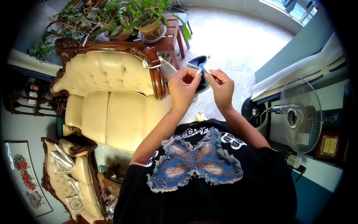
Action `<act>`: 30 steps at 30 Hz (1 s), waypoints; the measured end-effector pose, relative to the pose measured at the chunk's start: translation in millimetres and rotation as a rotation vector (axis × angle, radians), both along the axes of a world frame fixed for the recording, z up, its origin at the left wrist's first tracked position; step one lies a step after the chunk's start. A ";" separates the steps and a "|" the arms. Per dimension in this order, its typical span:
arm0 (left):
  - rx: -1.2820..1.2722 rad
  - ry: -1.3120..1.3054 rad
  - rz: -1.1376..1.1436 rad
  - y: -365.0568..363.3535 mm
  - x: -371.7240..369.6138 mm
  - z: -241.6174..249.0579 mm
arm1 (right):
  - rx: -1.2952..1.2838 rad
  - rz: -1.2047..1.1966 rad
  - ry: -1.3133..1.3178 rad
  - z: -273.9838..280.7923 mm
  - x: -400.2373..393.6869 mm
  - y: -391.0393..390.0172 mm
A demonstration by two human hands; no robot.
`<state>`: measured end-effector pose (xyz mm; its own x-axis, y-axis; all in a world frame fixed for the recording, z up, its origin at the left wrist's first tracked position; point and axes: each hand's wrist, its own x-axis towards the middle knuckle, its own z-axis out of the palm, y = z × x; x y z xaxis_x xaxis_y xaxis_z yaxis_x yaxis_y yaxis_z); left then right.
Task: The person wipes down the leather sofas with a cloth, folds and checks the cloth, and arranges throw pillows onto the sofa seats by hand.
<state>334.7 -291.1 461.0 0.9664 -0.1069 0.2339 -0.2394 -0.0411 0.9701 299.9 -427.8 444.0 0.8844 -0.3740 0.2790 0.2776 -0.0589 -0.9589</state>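
Observation:
Out in front of my chest, both hands hold a dark blue-grey, pouch-like piece point(204, 87) with a pale, stiff-looking edge. The pale edge bends in a zigzag at its top, and a small tab sticks out there. My left hand point(181, 89) pinches this edge from the left between thumb and fingers. From the right, my right hand point(222, 88) grips the same edge, its thumb close to the left thumb. The lower part of the piece hangs behind my hands, partly hidden. What exactly it is cannot be made out.
A cream sofa point(125, 115) with a carved wooden frame is to the left. Potted plants point(151, 30) stand behind it near a reddish wooden stool point(172, 35). At right are a standing fan point(298, 115) and a tied curtain point(317, 67). A second sofa point(85, 173) is lower left.

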 end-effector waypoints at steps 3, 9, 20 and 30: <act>0.027 -0.029 -0.011 -3.0 -1.1 3.0 | -0.026 -0.021 -0.022 8.3 0.1 4.9; -0.007 -0.012 -0.082 -5.6 -3.7 4.6 | -0.098 -0.033 -0.037 14.3 -1.0 1.9; 0.190 -0.155 -0.028 21.0 -6.4 18.1 | -0.153 0.238 0.000 -3.9 11.5 -26.3; 0.478 -0.344 -0.169 44.7 12.3 -52.8 | -0.205 0.539 -0.030 43.2 16.5 -49.7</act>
